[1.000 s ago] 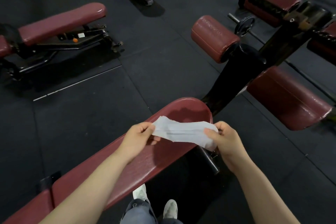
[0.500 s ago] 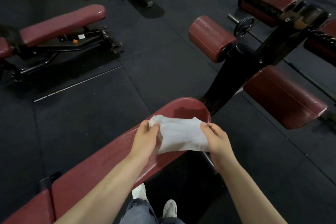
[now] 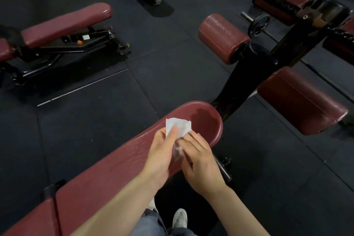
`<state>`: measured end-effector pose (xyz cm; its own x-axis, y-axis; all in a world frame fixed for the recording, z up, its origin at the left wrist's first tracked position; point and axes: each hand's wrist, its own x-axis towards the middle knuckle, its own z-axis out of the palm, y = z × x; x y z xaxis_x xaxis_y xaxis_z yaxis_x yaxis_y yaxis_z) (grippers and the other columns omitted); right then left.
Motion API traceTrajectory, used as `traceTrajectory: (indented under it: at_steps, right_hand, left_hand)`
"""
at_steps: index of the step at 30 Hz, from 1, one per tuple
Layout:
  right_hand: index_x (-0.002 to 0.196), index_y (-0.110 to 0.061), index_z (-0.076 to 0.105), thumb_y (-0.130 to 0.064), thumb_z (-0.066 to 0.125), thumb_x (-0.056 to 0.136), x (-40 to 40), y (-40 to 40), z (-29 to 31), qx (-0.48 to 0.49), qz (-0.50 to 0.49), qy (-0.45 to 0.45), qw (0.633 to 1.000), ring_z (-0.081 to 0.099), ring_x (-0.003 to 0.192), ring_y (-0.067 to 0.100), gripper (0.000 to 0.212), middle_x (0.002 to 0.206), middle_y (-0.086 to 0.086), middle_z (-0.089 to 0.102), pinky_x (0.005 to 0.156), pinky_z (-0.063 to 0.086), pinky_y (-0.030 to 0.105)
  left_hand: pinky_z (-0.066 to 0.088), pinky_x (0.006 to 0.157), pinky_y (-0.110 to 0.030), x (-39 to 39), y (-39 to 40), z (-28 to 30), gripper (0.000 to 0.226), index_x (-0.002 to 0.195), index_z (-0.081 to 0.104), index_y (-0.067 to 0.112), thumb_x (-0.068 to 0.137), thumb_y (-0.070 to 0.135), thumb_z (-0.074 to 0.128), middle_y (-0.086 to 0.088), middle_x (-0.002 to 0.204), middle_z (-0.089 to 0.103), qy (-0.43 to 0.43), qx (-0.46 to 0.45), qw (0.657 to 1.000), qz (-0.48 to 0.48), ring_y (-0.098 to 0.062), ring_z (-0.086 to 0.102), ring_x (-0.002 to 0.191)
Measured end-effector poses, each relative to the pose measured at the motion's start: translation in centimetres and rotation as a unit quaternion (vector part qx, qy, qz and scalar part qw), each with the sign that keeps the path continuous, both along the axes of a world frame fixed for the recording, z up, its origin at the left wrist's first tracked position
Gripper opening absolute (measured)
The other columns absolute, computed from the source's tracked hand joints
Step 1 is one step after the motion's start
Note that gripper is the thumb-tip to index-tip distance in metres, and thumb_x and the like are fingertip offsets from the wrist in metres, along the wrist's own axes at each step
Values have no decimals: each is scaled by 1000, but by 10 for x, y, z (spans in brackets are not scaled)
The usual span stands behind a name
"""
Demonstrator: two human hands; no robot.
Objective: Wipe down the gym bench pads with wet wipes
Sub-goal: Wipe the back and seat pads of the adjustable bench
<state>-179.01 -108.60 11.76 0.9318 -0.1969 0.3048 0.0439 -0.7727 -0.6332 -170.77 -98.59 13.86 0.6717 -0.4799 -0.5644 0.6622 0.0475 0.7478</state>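
I read no writing anywhere. My left hand (image 3: 162,151) has its grip closed on the white wet wipe (image 3: 178,125), thumb on top; my right hand (image 3: 199,157) lays fairly straight fingers against its lower, crumpled part. The wipe sits above the maroon bench pad (image 3: 118,166), near that surface's rounded end.

A long maroon bench pad (image 3: 107,174) stands on dark rubber floor (image 3: 92,124), bearing a damp patch.
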Motion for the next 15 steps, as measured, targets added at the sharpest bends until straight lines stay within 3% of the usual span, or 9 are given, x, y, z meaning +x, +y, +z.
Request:
traceTrajectory:
  at_steps: [2, 4, 7, 9, 11, 15]
  right_hand:
    - [102, -20, 63, -13, 48, 95, -3, -4, 1, 22, 34, 10, 999, 48, 117, 12, 18, 113, -13, 54, 104, 38, 39]
    - [103, -22, 68, -12, 50, 95, -7, -3, -1, 161, -29, -12, 987, 50, 122, 11, 22, 121, -14, 57, 106, 40, 33]
    - [118, -33, 61, -19, 59, 94, -4, -7, 1, 392, -191, 69, 897, 54, 119, 2, 28, 122, -21, 59, 103, 44, 24]
    - [120, -26, 61, -31, 66, 90, 0, -17, -2, 507, -167, 161, 830, 61, 112, 10, 30, 118, -10, 66, 103, 47, 37]
    - [110, -17, 68, -37, 71, 85, 2, -24, -3, 531, -124, 220, 809, 67, 104, 25, 33, 108, 4, 71, 97, 50, 50]
    - [88, -5, 64, -30, 73, 84, 5, -35, -14, 455, -151, 233, 846, 65, 83, 25, 27, 89, 5, 70, 84, 53, 48]
  left_hand:
    - [59, 69, -38, 5, 3, -8, 26, 113, 62, 23, 90, 33, 70, -8, 104, 75, 3, -2, 1000, -24, -24, 74, 87]
    - [59, 76, -44, 10, 4, -16, 25, 117, 61, 18, 93, 22, 66, -13, 111, 73, -7, 14, 1000, -21, -33, 71, 98]
    - [59, 70, -39, 16, 5, -25, 17, 113, 63, 19, 97, 23, 58, -10, 104, 75, -7, 62, 998, -2, -29, 73, 91]
    - [58, 72, -38, 17, 3, -30, 15, 106, 68, 21, 98, 28, 57, -9, 102, 75, -19, 72, 997, -27, -27, 73, 91]
    - [59, 77, -40, 17, 1, -33, 17, 96, 71, 20, 98, 29, 57, -12, 101, 75, -46, 90, 994, -52, -25, 71, 90]
    - [50, 97, -52, 25, -2, -45, 23, 86, 72, 13, 99, 23, 55, -17, 100, 71, -67, 116, 990, -53, -26, 64, 90]
